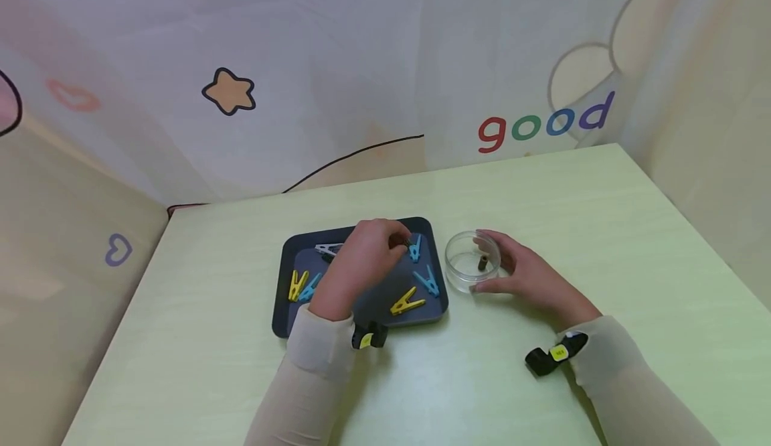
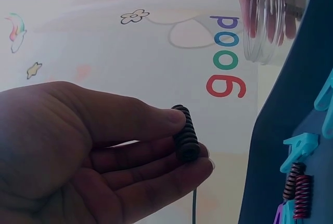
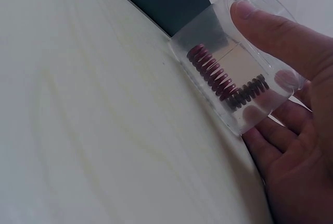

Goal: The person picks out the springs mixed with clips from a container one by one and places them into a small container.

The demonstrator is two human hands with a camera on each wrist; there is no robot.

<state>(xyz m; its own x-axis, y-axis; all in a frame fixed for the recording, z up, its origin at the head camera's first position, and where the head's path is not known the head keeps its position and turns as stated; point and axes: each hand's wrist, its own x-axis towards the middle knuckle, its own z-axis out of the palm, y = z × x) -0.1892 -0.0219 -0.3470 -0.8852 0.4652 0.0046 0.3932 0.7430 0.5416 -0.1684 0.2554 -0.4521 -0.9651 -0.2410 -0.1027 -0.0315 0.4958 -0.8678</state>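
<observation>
My left hand [image 1: 369,258] is over the far right part of a dark tray [image 1: 278,305]. Between thumb and fingers it pinches a small black coil spring [image 2: 186,134], plain in the left wrist view. My right hand [image 1: 525,273] grips a clear round jar [image 1: 454,278] by its side, just right of the tray. The jar has no lid on. Inside it, the right wrist view shows a dark red spring [image 3: 212,72] and a dark grey spring [image 3: 248,92]. In the tray lie a black spring [image 2: 293,181] and a red spring [image 2: 302,197], side by side.
Yellow clips [image 1: 407,301], blue clips [image 1: 427,280] and a whitish clip [image 1: 328,249] lie scattered in the tray. Everything stands on a pale green table [image 1: 470,379]. A printed curtain [image 1: 361,64] hangs behind its far edge, and cloth hangs at both sides.
</observation>
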